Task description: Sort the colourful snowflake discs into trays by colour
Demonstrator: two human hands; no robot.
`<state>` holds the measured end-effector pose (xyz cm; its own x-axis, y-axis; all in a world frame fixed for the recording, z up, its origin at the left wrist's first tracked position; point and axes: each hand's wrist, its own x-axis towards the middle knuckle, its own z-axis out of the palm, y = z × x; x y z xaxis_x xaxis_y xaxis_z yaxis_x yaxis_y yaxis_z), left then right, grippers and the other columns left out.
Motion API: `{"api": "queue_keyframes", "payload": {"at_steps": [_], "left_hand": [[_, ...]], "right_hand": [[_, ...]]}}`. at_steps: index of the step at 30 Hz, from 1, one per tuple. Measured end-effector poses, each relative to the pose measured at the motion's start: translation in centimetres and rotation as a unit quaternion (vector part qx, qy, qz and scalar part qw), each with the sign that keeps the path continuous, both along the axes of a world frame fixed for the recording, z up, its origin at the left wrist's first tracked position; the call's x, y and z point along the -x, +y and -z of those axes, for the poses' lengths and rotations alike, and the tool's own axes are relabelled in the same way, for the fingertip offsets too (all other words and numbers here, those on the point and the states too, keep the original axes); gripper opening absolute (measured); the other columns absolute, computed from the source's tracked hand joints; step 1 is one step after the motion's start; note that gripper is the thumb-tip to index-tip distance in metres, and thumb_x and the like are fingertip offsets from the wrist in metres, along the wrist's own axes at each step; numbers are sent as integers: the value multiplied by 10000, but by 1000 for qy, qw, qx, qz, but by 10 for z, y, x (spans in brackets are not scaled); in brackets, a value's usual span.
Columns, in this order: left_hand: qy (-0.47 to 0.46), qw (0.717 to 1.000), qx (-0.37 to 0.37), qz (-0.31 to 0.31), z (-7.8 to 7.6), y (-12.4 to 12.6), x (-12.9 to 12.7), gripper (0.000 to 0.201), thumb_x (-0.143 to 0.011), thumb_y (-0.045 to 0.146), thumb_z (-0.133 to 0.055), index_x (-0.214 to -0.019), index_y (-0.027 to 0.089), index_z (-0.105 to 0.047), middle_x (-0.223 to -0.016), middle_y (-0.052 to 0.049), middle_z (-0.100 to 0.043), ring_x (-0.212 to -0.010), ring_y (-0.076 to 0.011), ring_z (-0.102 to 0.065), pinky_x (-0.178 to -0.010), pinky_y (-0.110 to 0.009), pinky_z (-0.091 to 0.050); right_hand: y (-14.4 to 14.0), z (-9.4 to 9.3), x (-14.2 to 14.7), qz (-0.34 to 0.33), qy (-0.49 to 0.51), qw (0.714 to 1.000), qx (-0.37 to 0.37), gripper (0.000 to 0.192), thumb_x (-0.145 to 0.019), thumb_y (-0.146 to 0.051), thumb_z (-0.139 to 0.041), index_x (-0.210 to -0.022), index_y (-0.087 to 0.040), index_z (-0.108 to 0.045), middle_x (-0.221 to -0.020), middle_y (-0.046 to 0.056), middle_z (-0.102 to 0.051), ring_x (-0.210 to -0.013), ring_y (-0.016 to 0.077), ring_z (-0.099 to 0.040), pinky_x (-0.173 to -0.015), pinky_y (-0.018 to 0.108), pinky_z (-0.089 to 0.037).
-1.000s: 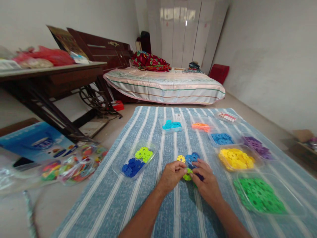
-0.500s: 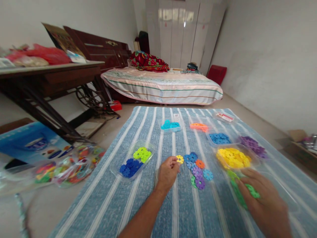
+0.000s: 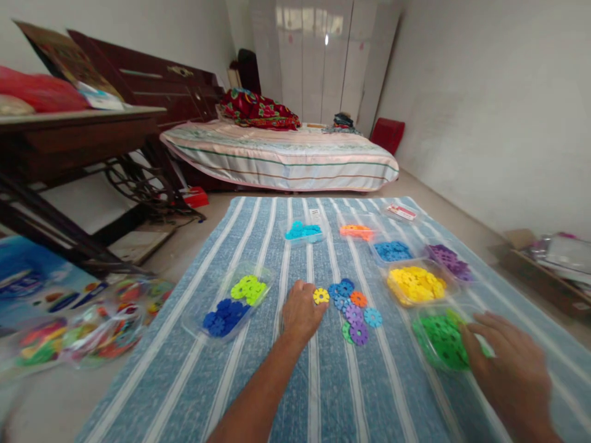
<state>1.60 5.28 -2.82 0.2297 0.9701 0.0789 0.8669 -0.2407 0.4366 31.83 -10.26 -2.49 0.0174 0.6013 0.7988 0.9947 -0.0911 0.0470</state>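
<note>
My left hand (image 3: 301, 313) rests on the striped blue mat (image 3: 323, 394), fingers curled, touching a yellow snowflake disc (image 3: 321, 296). Right of it lies a small cluster of joined discs (image 3: 353, 311) in blue, orange, purple and green. My right hand (image 3: 510, 369) hovers at the near right over the edge of a clear tray of green discs (image 3: 438, 341); I cannot see whether it holds a disc.
Clear trays of yellow (image 3: 415, 284), purple (image 3: 447, 258), blue (image 3: 392, 250), orange (image 3: 354, 231) and cyan discs (image 3: 302, 231) sit further back. A tray with lime and dark blue discs (image 3: 233, 299) lies left. Bags of mixed pieces (image 3: 92, 326) lie off the mat. A bed (image 3: 281, 157) and dark table (image 3: 69, 135) stand behind.
Both hands were together on the disc cluster; my right hand let go and moved right to the green tray. The left hand stayed by the yellow disc. The view shifted right.
</note>
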Motion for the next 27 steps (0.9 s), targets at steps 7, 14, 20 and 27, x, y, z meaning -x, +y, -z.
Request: {"api": "queue_keyframes", "payload": {"at_steps": [7,14,20,27], "left_hand": [[-105,994,-9,-6,13,4,6,199,-731,208,-572,-926,198,-531,-915,-14,-594,-803,-145,-572,-714,-245,-426],[-153,988,8,-19,22,5,10,183,-788,242,-494,-960,211,-547,-831,6,-638,-710,-127,-586,-677,-237,-435],[-189,982,-4,-16,29,6,11,195,-811,258,-466,-962,206,-577,-865,-15,-659,-775,-141,-612,-726,-249,-461],[-192,981,2,-12,27,9,13,211,-809,261,-460,-969,194,-580,-886,-33,-668,-798,-155,-624,-747,-266,-475]], "right_hand": [[6,0,14,-16,39,999,25,221,-854,-359,-493,-777,-187,-608,-858,79,-668,-925,221,-607,-849,400,-466],[2,9,11,7,53,997,51,222,-840,-345,-516,-769,-169,-632,-826,90,-674,-882,230,-612,-831,427,-472],[12,4,52,-70,96,992,34,149,-821,-292,-548,-863,-176,-631,-903,91,-664,-932,237,-596,-864,452,-460],[31,-5,131,-200,152,967,50,137,-806,-142,-541,-901,-212,-610,-886,52,-659,-961,200,-588,-841,395,-488]]}}
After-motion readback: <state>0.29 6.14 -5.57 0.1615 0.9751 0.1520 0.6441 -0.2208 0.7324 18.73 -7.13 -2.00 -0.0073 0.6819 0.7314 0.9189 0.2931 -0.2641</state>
